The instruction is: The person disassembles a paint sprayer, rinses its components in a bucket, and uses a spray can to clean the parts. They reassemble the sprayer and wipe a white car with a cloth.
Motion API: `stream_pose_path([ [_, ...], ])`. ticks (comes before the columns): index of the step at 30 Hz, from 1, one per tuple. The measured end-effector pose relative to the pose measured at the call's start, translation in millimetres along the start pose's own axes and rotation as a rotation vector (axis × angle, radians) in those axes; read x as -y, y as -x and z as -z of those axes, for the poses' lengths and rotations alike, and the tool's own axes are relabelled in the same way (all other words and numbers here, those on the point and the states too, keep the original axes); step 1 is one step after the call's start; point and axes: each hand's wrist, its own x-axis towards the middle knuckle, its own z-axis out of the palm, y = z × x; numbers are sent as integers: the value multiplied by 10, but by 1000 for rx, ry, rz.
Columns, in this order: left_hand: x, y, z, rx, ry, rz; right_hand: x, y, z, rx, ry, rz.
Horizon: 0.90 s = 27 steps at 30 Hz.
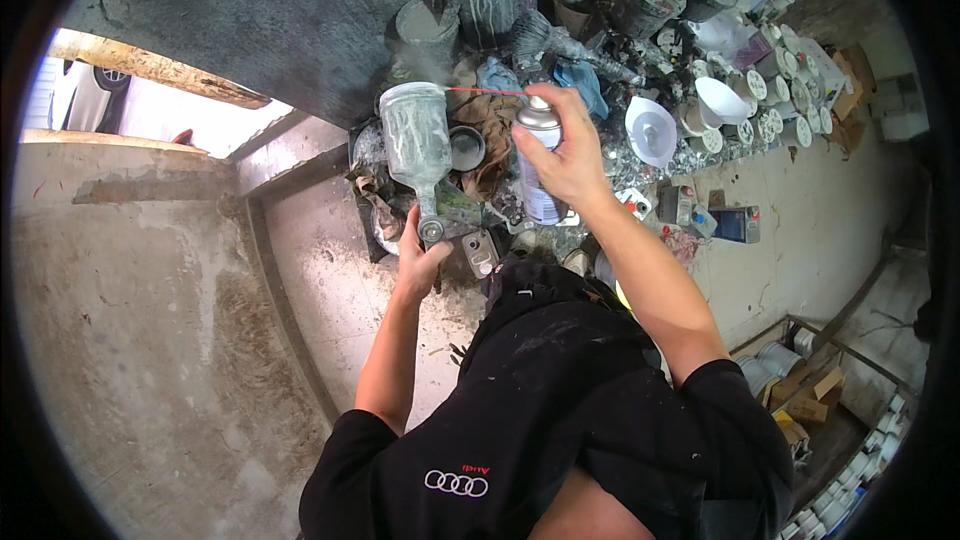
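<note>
Near the middle of the view, the left hand [422, 255] is wrapped around the lower part of a spray gun [431, 230], whose clouded cup [415, 140] stands nearly upright above the fingers. The left forearm rises almost straight from its sleeve. The right arm bends inward, and the right hand [575, 155] is curled around a spray can [543, 198], with the index finger on its top and the thumb along its side. A thin red tube [485, 90] goes from the can to just beside the cup's rim. Printing on the can is too small for reading; the black shirt [610, 390] bears a white emblem [456, 483] and small red lettering [476, 469].
</note>
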Motion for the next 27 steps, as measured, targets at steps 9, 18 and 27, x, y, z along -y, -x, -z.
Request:
stream_pose_path([
  [9,-155,62,-202,87,334,74,11,-54,-42,29,-7,26],
  [18,-236,87,-242,178,457,142,37,-72,-12,19,-18,-16],
  [27,-187,92,-271,503,908,178,110,-2,-13,-37,-51,-31],
])
